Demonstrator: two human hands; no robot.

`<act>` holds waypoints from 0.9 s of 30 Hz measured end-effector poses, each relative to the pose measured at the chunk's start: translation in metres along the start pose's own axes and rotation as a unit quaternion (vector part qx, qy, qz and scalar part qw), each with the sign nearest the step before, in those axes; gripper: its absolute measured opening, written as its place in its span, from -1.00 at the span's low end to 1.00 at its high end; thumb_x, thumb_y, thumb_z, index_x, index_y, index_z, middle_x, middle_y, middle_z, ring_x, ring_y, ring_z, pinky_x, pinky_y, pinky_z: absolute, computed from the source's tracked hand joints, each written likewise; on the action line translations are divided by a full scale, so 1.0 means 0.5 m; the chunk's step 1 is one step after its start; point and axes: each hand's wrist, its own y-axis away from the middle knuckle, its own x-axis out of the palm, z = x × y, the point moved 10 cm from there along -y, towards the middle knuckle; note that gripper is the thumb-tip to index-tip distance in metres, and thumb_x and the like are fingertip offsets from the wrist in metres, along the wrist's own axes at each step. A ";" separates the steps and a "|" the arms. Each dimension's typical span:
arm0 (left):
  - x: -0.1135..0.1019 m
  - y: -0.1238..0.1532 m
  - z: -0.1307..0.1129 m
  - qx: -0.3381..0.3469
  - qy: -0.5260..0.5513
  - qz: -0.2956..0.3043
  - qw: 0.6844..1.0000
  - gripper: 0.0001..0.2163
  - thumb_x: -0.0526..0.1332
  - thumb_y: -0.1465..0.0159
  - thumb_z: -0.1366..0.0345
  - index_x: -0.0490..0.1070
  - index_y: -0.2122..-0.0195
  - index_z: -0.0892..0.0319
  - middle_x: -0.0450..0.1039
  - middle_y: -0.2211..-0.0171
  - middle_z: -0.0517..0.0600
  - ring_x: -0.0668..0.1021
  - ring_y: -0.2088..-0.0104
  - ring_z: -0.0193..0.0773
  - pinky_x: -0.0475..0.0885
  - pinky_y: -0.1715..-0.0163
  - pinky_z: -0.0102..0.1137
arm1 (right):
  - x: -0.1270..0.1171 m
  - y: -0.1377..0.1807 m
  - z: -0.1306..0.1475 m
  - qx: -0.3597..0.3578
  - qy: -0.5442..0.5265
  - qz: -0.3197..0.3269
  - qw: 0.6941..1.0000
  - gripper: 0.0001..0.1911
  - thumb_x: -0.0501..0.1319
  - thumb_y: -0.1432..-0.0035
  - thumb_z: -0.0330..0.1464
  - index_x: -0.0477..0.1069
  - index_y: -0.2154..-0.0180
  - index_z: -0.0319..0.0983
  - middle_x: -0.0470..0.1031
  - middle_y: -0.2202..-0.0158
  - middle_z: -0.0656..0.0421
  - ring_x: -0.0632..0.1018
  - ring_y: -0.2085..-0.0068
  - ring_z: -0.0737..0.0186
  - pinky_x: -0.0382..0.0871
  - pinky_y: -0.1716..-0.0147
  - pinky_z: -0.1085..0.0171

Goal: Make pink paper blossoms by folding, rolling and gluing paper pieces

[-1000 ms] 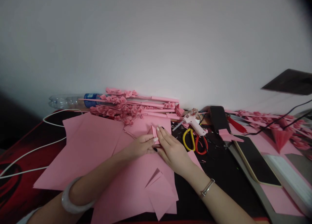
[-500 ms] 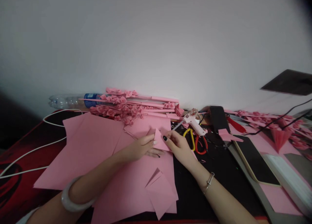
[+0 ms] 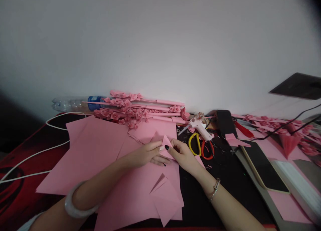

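Observation:
Between my two hands is a small folded piece of pink paper [image 3: 165,153], its pointed tip facing away from me. My left hand [image 3: 146,154] grips its left side, thumb on top and the other fingers beneath. My right hand [image 3: 182,154] pinches the right side, its dark-nailed thumb pressed on the paper close to my left thumb. Under them lie large pink sheets [image 3: 135,190]. Closer to me rest several small pink paper pieces [image 3: 167,201], partly folded.
Pink paper flowers on stems [image 3: 130,112] lie along the wall beside a plastic bottle [image 3: 67,104]. A glue gun [image 3: 200,128], scissors with yellow and red handles [image 3: 201,149], and a dark phone [image 3: 225,123] are behind my right hand. A larger device [image 3: 265,167] lies right.
My right thumb has shifted left along the folded paper, closer to my left thumb. The view has moved slightly.

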 end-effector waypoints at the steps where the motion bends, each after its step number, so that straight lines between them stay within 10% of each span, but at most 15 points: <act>1: 0.000 0.000 -0.001 0.003 -0.006 -0.001 1.000 -0.61 0.17 -0.34 0.06 0.34 -0.12 0.12 0.58 0.09 0.14 0.64 0.07 -0.06 0.48 0.02 -0.19 | -0.002 0.000 0.000 0.000 -0.001 -0.005 1.000 -0.68 0.10 -0.18 -0.21 0.10 0.54 -0.17 0.08 0.56 0.33 0.14 0.51 0.36 0.04 0.51 0.34; 13: -0.002 0.005 -0.017 0.009 -0.093 -0.053 0.994 -0.68 0.26 -0.23 0.32 0.40 -0.02 0.18 0.61 0.21 0.10 0.65 0.14 -0.06 0.53 0.15 -0.26 | -0.004 0.001 -0.004 0.006 0.009 -0.019 1.000 -0.68 0.12 -0.15 -0.23 0.09 0.56 -0.17 0.07 0.58 0.34 0.14 0.53 0.36 0.03 0.52 0.33; 27: -0.036 0.000 -0.015 0.018 -0.044 -0.115 0.992 -0.70 0.24 -0.28 0.13 0.15 0.41 0.14 0.53 0.44 -0.07 0.68 0.29 -0.14 0.53 0.25 -0.29 | -0.011 0.004 -0.015 0.010 0.002 -0.041 0.999 -0.57 0.10 -0.25 -0.13 0.05 0.57 -0.16 0.09 0.64 0.33 0.17 0.57 0.36 0.04 0.57 0.35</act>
